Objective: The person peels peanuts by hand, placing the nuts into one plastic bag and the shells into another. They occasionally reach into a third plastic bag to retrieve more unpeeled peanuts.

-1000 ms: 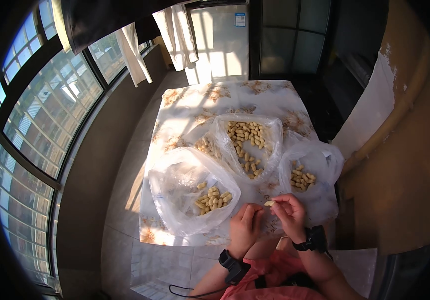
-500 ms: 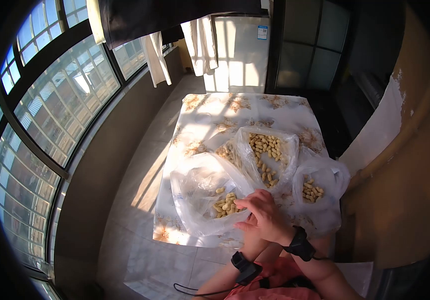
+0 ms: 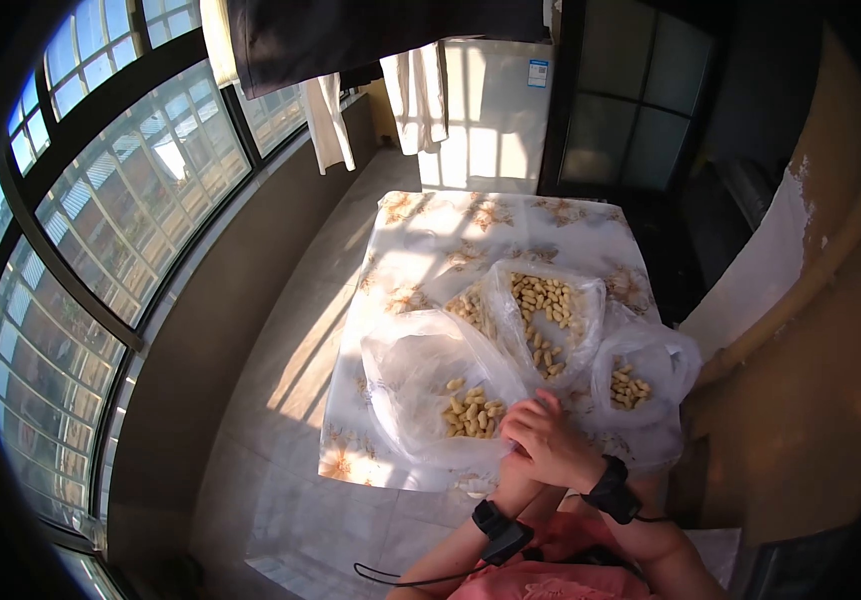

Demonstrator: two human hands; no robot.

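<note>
My right hand is at the near right edge of a clear plastic bag, its fingers bent inward over my left hand. Whatever those fingers hold, if anything, is hidden. My left hand lies beneath, at the table's near edge, with its fingers mostly covered by the right one. Inside the open bag, a small heap of unshelled peanuts sits just left of my right fingers. Behind it stands a second plastic bag with more peanuts. A third, smaller bag on the right holds a few peanuts.
The bags rest on a table with a flowered cloth. Barred windows run along the left wall. Dark cloth hangs at the top, before a pale refrigerator. A brown wall is close on the right.
My right hand has drawn back slightly from the peanut heap, its fingers now more curled over my left hand. The whole view has shifted a little. The bags look unmoved on the table.
</note>
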